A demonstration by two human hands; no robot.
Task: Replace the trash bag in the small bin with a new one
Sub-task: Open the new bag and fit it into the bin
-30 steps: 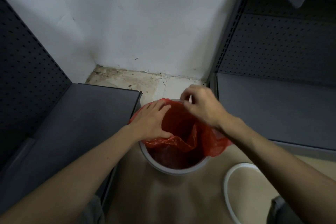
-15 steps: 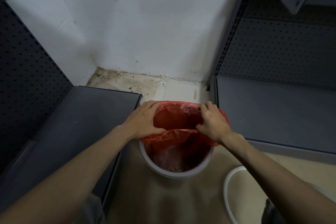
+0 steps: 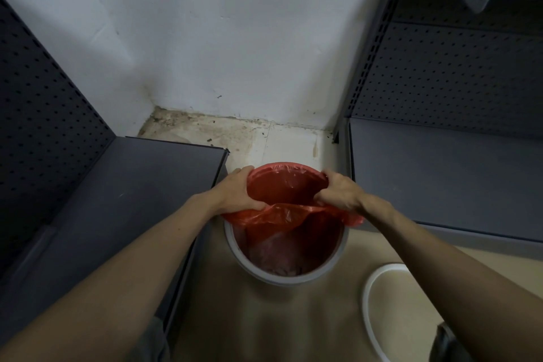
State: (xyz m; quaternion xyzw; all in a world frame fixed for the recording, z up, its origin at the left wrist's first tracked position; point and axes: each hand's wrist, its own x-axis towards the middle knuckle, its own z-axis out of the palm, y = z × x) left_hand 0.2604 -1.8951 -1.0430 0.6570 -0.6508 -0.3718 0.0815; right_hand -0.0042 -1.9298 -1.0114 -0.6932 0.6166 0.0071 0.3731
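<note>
Soiled tile floor [image 3: 235, 138] in a white-walled corner between grey shelves [image 3: 141, 191]. Left hand [image 3: 235, 192] and right hand [image 3: 338, 192] each grip the red bag [image 3: 288, 214] over the bin [image 3: 282, 278] rim.

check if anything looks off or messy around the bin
The red bag is only half fitted: its far edge is over the bin rim, but the near edge sags across the opening, leaving the near rim bare. The left hand and right hand grip it. A white ring lies loose on the floor beside the bin. The floor by the wall is stained.
</note>
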